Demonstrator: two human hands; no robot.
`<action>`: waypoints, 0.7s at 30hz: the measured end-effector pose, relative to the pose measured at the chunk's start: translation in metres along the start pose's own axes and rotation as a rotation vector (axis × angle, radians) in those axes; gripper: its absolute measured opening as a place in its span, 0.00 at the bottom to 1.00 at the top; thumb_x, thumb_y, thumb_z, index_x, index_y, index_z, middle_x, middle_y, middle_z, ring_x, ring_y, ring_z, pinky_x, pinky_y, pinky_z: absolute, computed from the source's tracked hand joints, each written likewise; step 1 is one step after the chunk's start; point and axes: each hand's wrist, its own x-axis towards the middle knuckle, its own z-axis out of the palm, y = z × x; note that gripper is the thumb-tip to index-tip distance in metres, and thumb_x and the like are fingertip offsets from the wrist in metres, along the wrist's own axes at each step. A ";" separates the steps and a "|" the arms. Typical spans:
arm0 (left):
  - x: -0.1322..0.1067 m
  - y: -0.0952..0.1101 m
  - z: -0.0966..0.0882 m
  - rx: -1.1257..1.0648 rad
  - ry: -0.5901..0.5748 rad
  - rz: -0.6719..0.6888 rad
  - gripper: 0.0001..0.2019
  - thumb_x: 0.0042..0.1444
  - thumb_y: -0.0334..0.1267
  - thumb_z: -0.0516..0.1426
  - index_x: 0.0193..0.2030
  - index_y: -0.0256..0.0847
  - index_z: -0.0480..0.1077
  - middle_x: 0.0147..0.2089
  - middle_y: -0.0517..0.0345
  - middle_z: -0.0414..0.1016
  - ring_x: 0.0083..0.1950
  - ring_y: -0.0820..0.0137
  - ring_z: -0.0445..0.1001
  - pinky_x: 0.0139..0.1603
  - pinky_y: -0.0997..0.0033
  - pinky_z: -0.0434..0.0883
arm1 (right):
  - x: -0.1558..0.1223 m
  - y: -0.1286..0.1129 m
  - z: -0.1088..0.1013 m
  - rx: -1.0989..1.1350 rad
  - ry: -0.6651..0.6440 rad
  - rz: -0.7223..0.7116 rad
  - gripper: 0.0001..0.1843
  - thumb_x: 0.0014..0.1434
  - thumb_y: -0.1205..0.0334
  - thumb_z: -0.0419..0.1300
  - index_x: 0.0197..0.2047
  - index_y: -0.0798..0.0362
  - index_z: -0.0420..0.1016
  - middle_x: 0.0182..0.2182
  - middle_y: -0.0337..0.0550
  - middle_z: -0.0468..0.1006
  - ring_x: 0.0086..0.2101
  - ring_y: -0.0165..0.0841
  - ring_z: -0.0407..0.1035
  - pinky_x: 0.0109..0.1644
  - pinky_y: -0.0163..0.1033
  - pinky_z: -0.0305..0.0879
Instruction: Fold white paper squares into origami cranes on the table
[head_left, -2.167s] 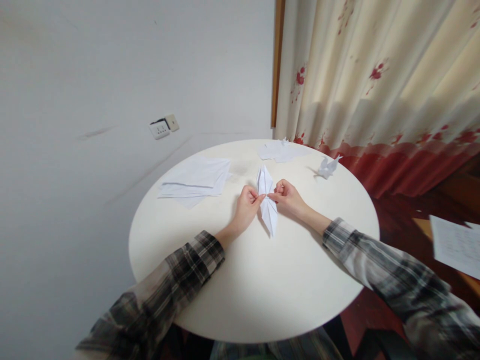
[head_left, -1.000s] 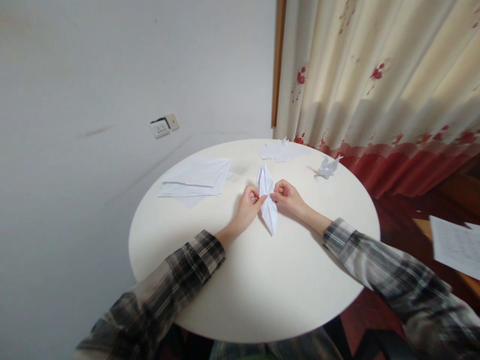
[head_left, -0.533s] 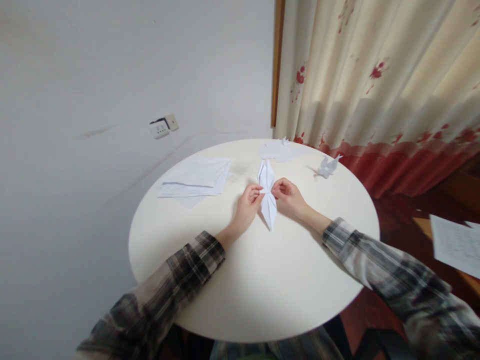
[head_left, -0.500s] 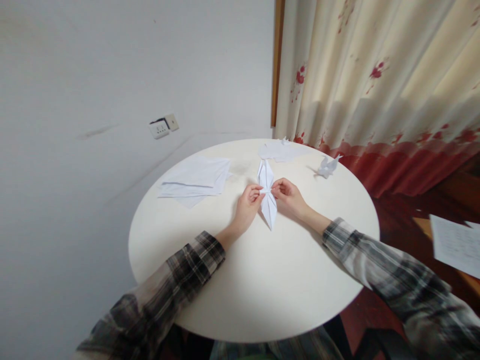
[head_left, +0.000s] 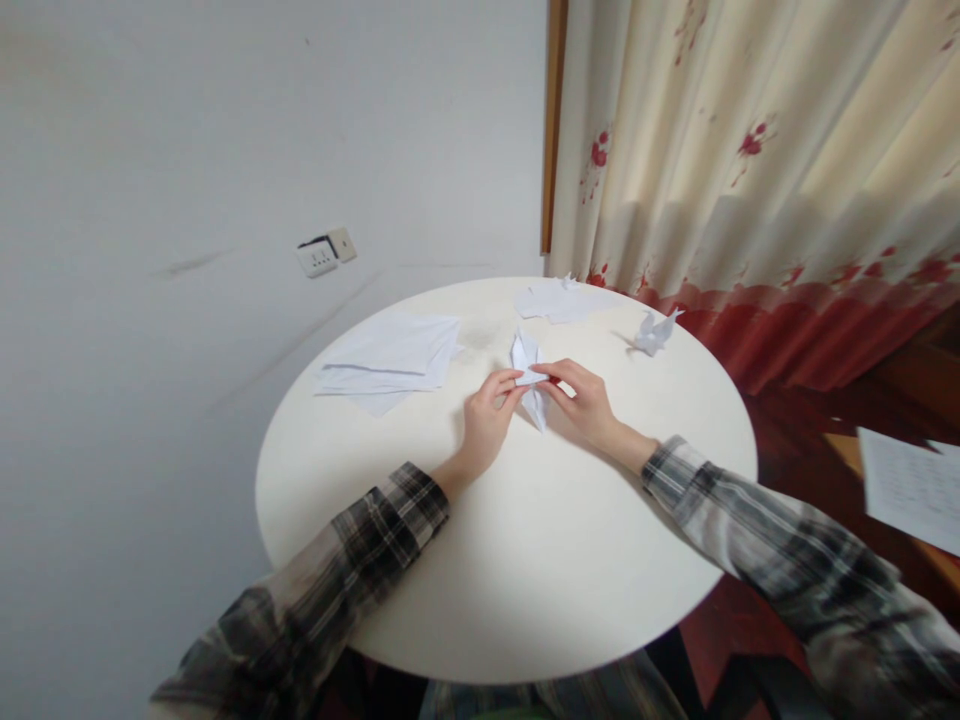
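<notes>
A white folded paper piece (head_left: 526, 348) is held above the middle of the round white table (head_left: 525, 560). One pointed end aims toward the wall and the other toward me. My left hand (head_left: 487, 415) pinches its middle from the left, thumb and fingers closed on the paper. From the right, my right hand (head_left: 585, 400) grips the same middle part between thumb and fingers. The fingers hide some of the folds there.
Left on the table lies a stack of white paper sheets (head_left: 390, 350). More white sheets (head_left: 555, 303) lie at the far edge with a small folded paper shape (head_left: 570, 282) on them. A folded paper figure (head_left: 655, 333) stands at the right. Wall and curtain (head_left: 750, 220) border the far side.
The paper's middle is now bent up between my fingers, and its two ends have drawn closer together. My right hand has turned over more, fingers reaching further across the paper.
</notes>
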 end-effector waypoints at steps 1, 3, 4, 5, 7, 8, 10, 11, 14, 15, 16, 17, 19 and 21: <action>0.000 0.001 0.000 0.014 0.009 0.014 0.08 0.51 0.37 0.58 0.39 0.42 0.69 0.38 0.57 0.76 0.40 0.70 0.75 0.43 0.72 0.70 | 0.000 0.000 0.000 -0.010 -0.001 -0.019 0.11 0.58 0.61 0.54 0.43 0.49 0.72 0.34 0.45 0.74 0.34 0.32 0.67 0.40 0.39 0.64; 0.000 0.002 -0.001 0.052 0.024 0.039 0.07 0.50 0.37 0.58 0.38 0.42 0.71 0.37 0.58 0.76 0.38 0.71 0.75 0.41 0.73 0.70 | -0.001 0.001 0.000 -0.026 0.001 -0.048 0.10 0.59 0.61 0.53 0.43 0.49 0.73 0.33 0.45 0.75 0.34 0.33 0.67 0.39 0.40 0.64; 0.000 0.003 -0.001 0.076 0.031 0.050 0.07 0.50 0.38 0.58 0.38 0.42 0.71 0.36 0.58 0.76 0.37 0.71 0.75 0.40 0.73 0.70 | -0.001 0.002 0.000 -0.031 0.005 -0.061 0.10 0.59 0.61 0.53 0.43 0.49 0.73 0.33 0.45 0.74 0.34 0.33 0.67 0.39 0.40 0.64; -0.001 0.003 -0.002 0.100 0.037 0.062 0.07 0.50 0.38 0.58 0.37 0.42 0.72 0.36 0.59 0.76 0.36 0.71 0.74 0.40 0.73 0.70 | -0.001 0.002 0.000 -0.035 0.010 -0.073 0.10 0.59 0.61 0.53 0.43 0.48 0.73 0.33 0.45 0.74 0.34 0.33 0.67 0.39 0.40 0.64; -0.001 0.004 -0.003 0.141 0.048 0.093 0.07 0.50 0.39 0.58 0.37 0.42 0.73 0.35 0.58 0.76 0.35 0.71 0.73 0.40 0.72 0.70 | -0.001 0.003 0.000 -0.047 0.018 -0.090 0.11 0.59 0.61 0.53 0.43 0.48 0.73 0.32 0.44 0.74 0.35 0.33 0.67 0.39 0.40 0.63; 0.000 0.004 -0.004 0.158 0.052 0.117 0.07 0.51 0.38 0.58 0.37 0.43 0.73 0.35 0.58 0.76 0.36 0.71 0.73 0.40 0.71 0.69 | -0.002 0.003 0.000 -0.056 0.023 -0.094 0.11 0.59 0.62 0.53 0.43 0.48 0.73 0.32 0.44 0.73 0.35 0.33 0.67 0.39 0.40 0.63; 0.000 0.004 -0.005 0.181 0.053 0.170 0.06 0.51 0.38 0.58 0.36 0.43 0.74 0.35 0.58 0.75 0.37 0.71 0.72 0.42 0.70 0.68 | -0.002 0.003 -0.001 -0.082 0.040 -0.082 0.10 0.59 0.62 0.53 0.42 0.48 0.74 0.31 0.44 0.72 0.34 0.33 0.66 0.38 0.39 0.63; 0.001 0.004 -0.005 0.189 0.055 0.193 0.06 0.51 0.37 0.58 0.36 0.43 0.74 0.35 0.58 0.74 0.38 0.71 0.71 0.42 0.70 0.68 | -0.002 0.003 -0.001 -0.096 0.051 -0.072 0.10 0.58 0.61 0.54 0.41 0.47 0.75 0.31 0.44 0.71 0.34 0.33 0.66 0.37 0.39 0.63; 0.002 0.005 -0.005 0.210 0.084 0.229 0.05 0.50 0.36 0.59 0.34 0.44 0.75 0.33 0.58 0.69 0.36 0.71 0.69 0.40 0.71 0.67 | -0.003 0.003 -0.002 -0.127 0.070 -0.051 0.10 0.57 0.61 0.55 0.40 0.47 0.76 0.29 0.43 0.68 0.33 0.33 0.64 0.36 0.39 0.62; 0.002 0.005 -0.005 0.215 0.099 0.234 0.05 0.49 0.36 0.59 0.34 0.44 0.75 0.32 0.58 0.68 0.36 0.72 0.68 0.40 0.71 0.66 | -0.003 0.003 -0.002 -0.132 0.071 -0.051 0.09 0.57 0.61 0.55 0.39 0.46 0.76 0.29 0.43 0.68 0.33 0.33 0.64 0.36 0.39 0.62; 0.003 0.005 -0.005 0.218 0.110 0.236 0.04 0.49 0.36 0.60 0.33 0.44 0.75 0.32 0.58 0.66 0.36 0.72 0.67 0.39 0.71 0.66 | -0.003 0.003 -0.002 -0.133 0.073 -0.054 0.09 0.57 0.61 0.55 0.39 0.46 0.76 0.29 0.43 0.67 0.33 0.32 0.64 0.35 0.39 0.62; 0.003 0.006 -0.005 0.218 0.114 0.235 0.04 0.49 0.36 0.60 0.33 0.44 0.75 0.32 0.58 0.65 0.36 0.72 0.67 0.39 0.71 0.66 | -0.003 0.003 -0.002 -0.131 0.074 -0.058 0.09 0.57 0.61 0.55 0.39 0.46 0.77 0.29 0.43 0.67 0.33 0.32 0.63 0.35 0.39 0.62; 0.002 0.006 -0.004 0.205 0.102 0.220 0.04 0.48 0.36 0.60 0.33 0.44 0.75 0.32 0.58 0.65 0.36 0.72 0.66 0.40 0.71 0.66 | -0.003 0.002 -0.003 -0.129 0.074 -0.065 0.10 0.57 0.60 0.55 0.39 0.45 0.77 0.29 0.43 0.67 0.32 0.33 0.63 0.35 0.39 0.62; 0.002 0.006 -0.004 0.184 0.080 0.198 0.04 0.48 0.36 0.60 0.33 0.45 0.74 0.33 0.58 0.65 0.36 0.72 0.66 0.39 0.71 0.66 | -0.003 0.001 -0.003 -0.133 0.073 -0.066 0.10 0.57 0.60 0.56 0.39 0.45 0.77 0.29 0.43 0.67 0.32 0.33 0.63 0.34 0.39 0.62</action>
